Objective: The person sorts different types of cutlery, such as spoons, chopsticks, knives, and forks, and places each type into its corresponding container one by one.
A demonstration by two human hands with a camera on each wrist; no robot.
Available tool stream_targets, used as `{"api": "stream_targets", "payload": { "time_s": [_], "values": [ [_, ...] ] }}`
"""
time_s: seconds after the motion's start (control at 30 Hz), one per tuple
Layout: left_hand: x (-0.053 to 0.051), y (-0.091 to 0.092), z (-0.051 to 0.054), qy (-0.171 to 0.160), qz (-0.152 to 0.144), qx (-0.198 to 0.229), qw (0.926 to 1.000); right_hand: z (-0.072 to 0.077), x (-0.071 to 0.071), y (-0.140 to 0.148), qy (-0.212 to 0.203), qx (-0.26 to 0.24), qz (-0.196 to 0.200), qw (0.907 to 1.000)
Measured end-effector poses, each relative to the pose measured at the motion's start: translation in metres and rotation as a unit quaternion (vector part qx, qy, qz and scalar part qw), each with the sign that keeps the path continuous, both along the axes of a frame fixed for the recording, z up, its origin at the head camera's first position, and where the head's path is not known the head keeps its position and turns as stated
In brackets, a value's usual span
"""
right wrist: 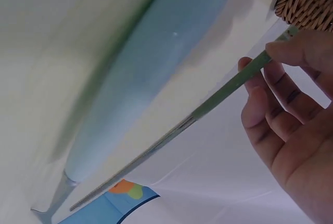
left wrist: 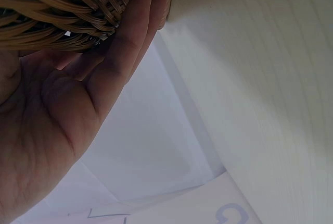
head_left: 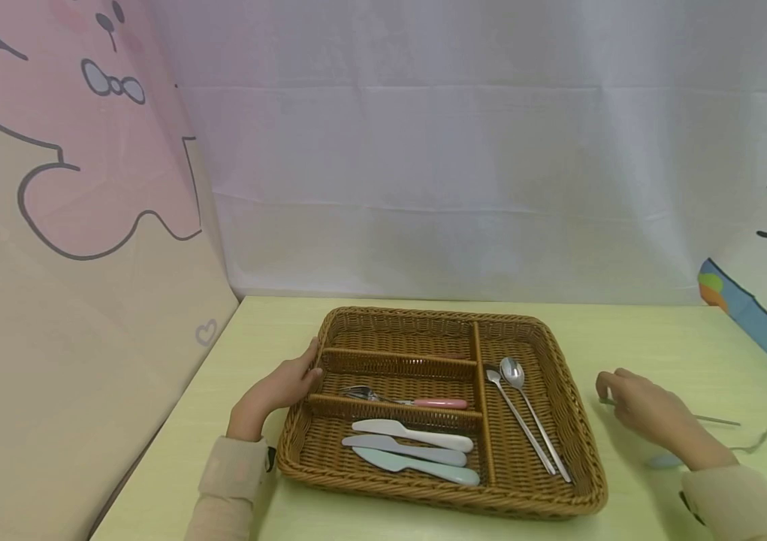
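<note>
A brown wicker cutlery basket (head_left: 544,503) with divided compartments stands on the table. My left hand (head_left: 279,385) holds its left rim, the thumb over the edge and the fingers along the outside; in the left wrist view straight fingers (left wrist: 122,41) lie against the weave. To the right of the basket, my right hand (head_left: 650,409) pinches the green end of a thin chopstick (right wrist: 229,89) with a metal lower part. Beneath the right forearm lies a utensil with a light blue handle (right wrist: 151,73); its metal head is partly in view, its kind unclear.
Three plastic knives (head_left: 417,454) lie in the front left compartment. A pink-handled utensil (head_left: 440,403) and a fork (head_left: 359,392) share the middle one. Two long metal utensils, one a spoon (head_left: 513,372), fill the right compartment. Cloth walls (head_left: 457,188) stand behind and beside the table.
</note>
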State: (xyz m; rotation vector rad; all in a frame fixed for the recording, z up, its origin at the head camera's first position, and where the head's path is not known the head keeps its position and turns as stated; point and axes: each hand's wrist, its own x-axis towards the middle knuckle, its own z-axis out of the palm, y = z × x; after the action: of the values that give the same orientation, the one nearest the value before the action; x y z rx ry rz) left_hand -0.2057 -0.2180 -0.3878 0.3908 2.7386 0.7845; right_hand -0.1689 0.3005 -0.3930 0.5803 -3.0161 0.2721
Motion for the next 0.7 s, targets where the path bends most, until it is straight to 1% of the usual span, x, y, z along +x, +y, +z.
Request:
{"api": "stream_targets", "payload": {
  "time_s": [0.3,0.47,0.7],
  "values": [
    [0.0,0.0,-0.001,0.007,-0.003,-0.004,1.0,0.009,-0.007,-0.012,0.062,0.003,0.027,0.9977],
    [0.0,0.0,0.001,0.003,0.0,-0.002,1.0,0.018,-0.014,-0.021,0.077,0.004,0.03,0.9965],
    [0.001,0.001,0.002,0.0,0.002,-0.001,1.0,0.032,-0.02,-0.039,0.079,0.0,0.036,0.9962]
  ]
}}
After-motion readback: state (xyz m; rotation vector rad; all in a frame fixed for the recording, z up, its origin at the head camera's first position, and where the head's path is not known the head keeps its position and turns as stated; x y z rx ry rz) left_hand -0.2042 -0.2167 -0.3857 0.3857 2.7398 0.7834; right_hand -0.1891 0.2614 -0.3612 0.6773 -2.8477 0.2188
